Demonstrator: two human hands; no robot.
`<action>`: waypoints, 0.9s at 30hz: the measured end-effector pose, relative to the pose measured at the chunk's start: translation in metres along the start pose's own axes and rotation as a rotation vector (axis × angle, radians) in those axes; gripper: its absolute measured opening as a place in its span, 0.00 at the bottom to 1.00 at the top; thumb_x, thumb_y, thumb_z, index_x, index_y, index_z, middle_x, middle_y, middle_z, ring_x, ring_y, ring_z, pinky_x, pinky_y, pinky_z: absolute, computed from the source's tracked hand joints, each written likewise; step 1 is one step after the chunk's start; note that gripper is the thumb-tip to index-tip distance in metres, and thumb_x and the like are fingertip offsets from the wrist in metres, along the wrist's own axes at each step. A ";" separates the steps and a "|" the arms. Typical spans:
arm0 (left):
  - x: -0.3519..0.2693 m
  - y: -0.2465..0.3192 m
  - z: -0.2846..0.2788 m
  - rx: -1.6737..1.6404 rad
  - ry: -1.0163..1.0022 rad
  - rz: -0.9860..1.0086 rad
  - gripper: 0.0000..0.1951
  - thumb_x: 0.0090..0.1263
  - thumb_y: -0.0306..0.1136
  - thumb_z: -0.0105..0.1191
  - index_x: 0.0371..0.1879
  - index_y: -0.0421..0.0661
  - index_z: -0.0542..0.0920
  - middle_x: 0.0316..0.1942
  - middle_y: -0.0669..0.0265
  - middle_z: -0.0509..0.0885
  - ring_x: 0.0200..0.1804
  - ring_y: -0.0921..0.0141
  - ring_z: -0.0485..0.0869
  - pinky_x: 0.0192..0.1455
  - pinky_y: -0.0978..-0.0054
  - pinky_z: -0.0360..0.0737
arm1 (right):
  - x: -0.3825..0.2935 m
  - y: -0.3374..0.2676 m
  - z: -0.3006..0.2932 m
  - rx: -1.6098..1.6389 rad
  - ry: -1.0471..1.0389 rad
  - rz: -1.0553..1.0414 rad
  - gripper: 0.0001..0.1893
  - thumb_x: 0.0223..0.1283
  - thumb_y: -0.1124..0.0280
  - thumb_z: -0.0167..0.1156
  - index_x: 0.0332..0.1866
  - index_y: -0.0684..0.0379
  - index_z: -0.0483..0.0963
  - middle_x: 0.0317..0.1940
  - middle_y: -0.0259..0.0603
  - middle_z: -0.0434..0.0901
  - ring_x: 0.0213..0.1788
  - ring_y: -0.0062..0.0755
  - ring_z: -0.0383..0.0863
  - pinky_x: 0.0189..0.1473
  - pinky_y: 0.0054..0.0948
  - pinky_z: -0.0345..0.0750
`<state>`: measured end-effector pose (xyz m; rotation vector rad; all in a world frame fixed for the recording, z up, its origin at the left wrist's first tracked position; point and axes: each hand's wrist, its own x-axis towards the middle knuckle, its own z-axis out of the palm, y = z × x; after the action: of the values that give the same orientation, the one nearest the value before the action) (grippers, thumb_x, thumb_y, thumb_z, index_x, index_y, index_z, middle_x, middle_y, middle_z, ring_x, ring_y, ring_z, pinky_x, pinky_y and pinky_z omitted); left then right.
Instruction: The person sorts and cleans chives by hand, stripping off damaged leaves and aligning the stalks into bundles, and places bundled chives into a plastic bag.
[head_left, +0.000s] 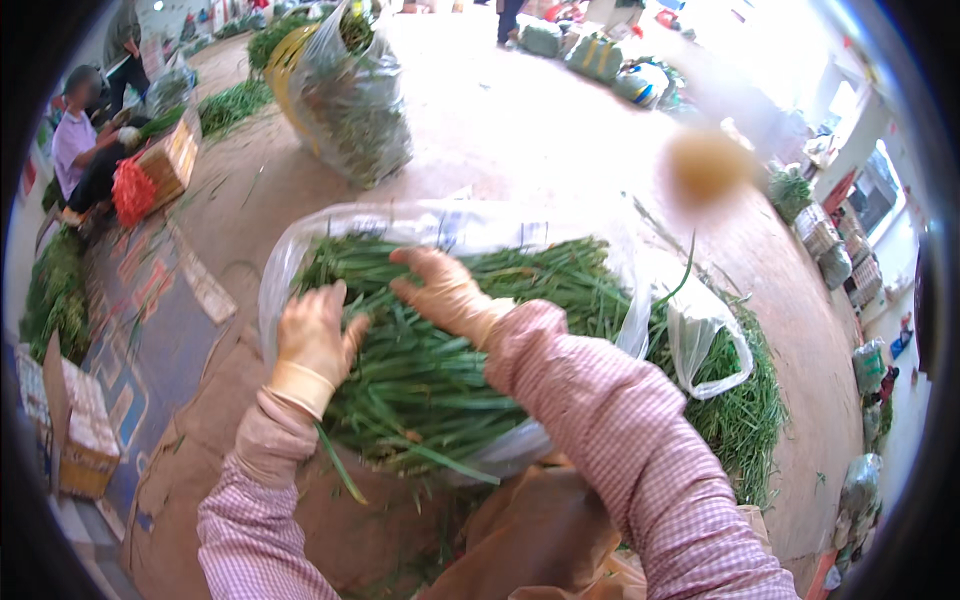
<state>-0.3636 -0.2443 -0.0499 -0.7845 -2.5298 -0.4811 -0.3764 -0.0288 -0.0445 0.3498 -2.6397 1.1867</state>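
Note:
Bundles of long green leafy stalks (427, 397) lie packed in a large clear plastic bag (289, 232), whose rim stands around them. My left hand (311, 337), in a thin pale glove, rests at the left side of the stalks, fingers apart. Over the upper middle of the pile is my right hand (442, 292), similarly gloved, its thumb and fingers spread on or just above the stalks. Neither hand is closed around anything. Some loose blades hang over the bag's near edge. My checked sleeves cover both forearms.
More stalks (739, 420) lie at the right, beside a white plastic bag handle (742, 352). A tall filled plastic bag (352, 112) stands ahead. At the left, a seated person (75, 150) works near a cardboard box (172, 161). Sacks (596, 56) line the far wall.

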 end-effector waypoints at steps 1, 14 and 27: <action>-0.006 0.003 0.013 0.134 -0.075 -0.025 0.26 0.60 0.44 0.61 0.54 0.40 0.77 0.41 0.57 0.83 0.46 0.58 0.80 0.53 0.59 0.72 | 0.008 0.004 0.005 0.002 -0.007 0.013 0.25 0.56 0.63 0.63 0.58 0.62 0.73 0.51 0.56 0.78 0.54 0.52 0.77 0.58 0.40 0.73; -0.016 0.012 0.031 -0.002 -0.103 0.005 0.26 0.59 0.44 0.60 0.54 0.42 0.77 0.45 0.58 0.81 0.50 0.57 0.76 0.58 0.57 0.68 | 0.069 0.062 0.005 -0.270 -0.576 0.097 0.51 0.42 0.52 0.72 0.71 0.64 0.58 0.65 0.60 0.67 0.69 0.51 0.65 0.71 0.35 0.62; -0.025 0.015 0.032 -0.092 -0.028 -0.023 0.24 0.55 0.43 0.62 0.49 0.42 0.81 0.43 0.59 0.83 0.47 0.58 0.78 0.54 0.59 0.72 | 0.084 0.074 0.018 -0.434 -0.723 0.172 0.48 0.40 0.56 0.74 0.68 0.64 0.60 0.57 0.56 0.76 0.62 0.48 0.74 0.65 0.35 0.69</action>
<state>-0.3461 -0.2298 -0.0871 -0.8011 -2.5610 -0.6018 -0.4800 -0.0051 -0.0833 0.5563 -3.5039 0.5365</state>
